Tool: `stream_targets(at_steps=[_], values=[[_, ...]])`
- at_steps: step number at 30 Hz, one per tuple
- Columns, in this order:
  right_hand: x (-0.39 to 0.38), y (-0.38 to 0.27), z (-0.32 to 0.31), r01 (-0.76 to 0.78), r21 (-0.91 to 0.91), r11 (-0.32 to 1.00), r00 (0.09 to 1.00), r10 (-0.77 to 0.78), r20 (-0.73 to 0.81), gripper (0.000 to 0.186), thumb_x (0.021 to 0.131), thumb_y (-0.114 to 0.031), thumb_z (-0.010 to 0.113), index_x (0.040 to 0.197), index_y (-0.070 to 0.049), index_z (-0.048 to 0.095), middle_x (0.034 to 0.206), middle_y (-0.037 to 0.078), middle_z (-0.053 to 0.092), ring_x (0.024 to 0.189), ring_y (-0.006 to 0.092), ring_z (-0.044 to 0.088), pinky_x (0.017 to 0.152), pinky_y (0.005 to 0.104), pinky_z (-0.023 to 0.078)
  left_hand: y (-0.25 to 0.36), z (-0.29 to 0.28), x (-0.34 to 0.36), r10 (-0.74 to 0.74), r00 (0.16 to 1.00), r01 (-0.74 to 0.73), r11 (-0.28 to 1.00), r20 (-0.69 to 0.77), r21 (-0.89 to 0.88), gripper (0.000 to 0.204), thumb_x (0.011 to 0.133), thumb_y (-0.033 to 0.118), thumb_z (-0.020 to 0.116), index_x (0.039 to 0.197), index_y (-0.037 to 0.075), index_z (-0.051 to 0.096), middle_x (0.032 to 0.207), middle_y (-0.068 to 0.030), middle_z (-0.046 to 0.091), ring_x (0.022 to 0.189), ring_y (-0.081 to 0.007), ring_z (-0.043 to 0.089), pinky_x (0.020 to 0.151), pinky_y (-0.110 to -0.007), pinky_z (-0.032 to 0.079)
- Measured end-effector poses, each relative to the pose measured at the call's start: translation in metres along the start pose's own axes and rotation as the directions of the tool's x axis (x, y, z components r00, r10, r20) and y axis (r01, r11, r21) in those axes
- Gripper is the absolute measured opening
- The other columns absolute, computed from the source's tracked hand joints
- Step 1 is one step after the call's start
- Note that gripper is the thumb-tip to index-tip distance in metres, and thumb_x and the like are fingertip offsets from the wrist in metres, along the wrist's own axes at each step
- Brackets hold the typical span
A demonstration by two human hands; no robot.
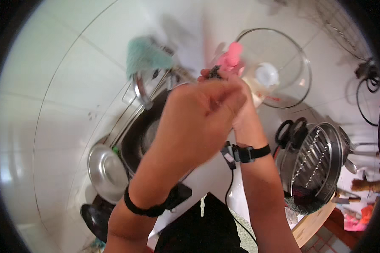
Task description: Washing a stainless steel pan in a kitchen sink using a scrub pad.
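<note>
Left hand (194, 120) held up nearest the lens, fingers curled inward and smeared by motion; cannot tell whether anything is pinched in it. It overlaps the right hand (226, 78) in this view, which shows only in part beyond it; whether the two touch is unclear. A dark scouring pad (214, 71) sits at the right hand's fingers, just beside a pink pump bottle (232, 59) (how firmly the fingers close on the pad, I cannot make out). A black band (145, 208) rings the left wrist, a buckled black strap (251, 153) the right. Right of the pink bottle, a clear glass lid (307, 80) leans at the wall, with a white-capped bottle (267, 75) overlapping it. To the left, a teal cloth (145, 59) drapes over the faucet (142, 93), above a dark sink basin (133, 145) partly hidden by the left forearm. Farther left, a shiny metal bowl (109, 173), tilted; below it, a black pan (93, 221). On the right, a metal rack (314, 158) with slats stands in a round steel vessel (283, 168).
</note>
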State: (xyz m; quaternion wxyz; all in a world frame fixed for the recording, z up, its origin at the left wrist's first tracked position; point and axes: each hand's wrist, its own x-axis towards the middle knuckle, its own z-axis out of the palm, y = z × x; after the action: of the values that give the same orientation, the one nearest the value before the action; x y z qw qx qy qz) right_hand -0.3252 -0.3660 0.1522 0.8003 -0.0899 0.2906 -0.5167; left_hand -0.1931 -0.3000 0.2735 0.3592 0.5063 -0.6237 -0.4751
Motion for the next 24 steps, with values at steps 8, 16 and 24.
stream_targets(at_steps=[8, 16, 24], values=[[-0.024, 0.123, -0.044, -0.302, -0.244, 0.921, 0.953, 0.289, -0.090, 0.036, 0.102, -0.019, 0.048, 0.114, 0.011, 0.066, 0.103, 0.018, 0.072, 0.091, 0.0298, 0.072, 0.082, 0.0419, 0.060, -0.139, 0.002, -0.185, -0.455, 0.886, 0.450, 0.890, -0.087, -0.072, 0.017, 0.097, 0.010, 0.070, 0.107, -0.004, 0.071, 0.091, -0.0113, 0.074, 0.081, -0.0138, 0.070, 0.072, -0.028, 0.057], [-0.039, 0.187, -0.098, -0.450, -0.392, 0.803, 0.890, 0.367, -0.269, 0.035, 0.103, -0.021, 0.052, 0.111, 0.007, 0.070, 0.097, 0.014, 0.074, 0.086, 0.0239, 0.072, 0.077, 0.0383, 0.060, -0.233, -0.014, -0.268, -0.583, 0.661, 0.691, 0.719, -0.472, 0.079, 0.043, 0.089, 0.019, 0.077, 0.122, 0.001, 0.056, 0.098, -0.0122, 0.070, 0.080, -0.0216, 0.070, 0.070, -0.036, 0.056], [-0.045, 0.210, -0.088, -0.416, -0.650, 0.635, 0.909, 0.304, -0.285, 0.031, 0.102, -0.022, 0.059, 0.109, 0.004, 0.073, 0.094, 0.007, 0.073, 0.083, 0.0147, 0.068, 0.074, 0.0297, 0.057, -0.256, 0.022, -0.282, -0.713, 0.600, 0.782, 0.619, -0.362, 0.075, 0.046, 0.084, 0.018, 0.077, 0.119, -0.001, 0.054, 0.093, -0.0144, 0.070, 0.074, -0.0264, 0.069, 0.071, -0.042, 0.056]])
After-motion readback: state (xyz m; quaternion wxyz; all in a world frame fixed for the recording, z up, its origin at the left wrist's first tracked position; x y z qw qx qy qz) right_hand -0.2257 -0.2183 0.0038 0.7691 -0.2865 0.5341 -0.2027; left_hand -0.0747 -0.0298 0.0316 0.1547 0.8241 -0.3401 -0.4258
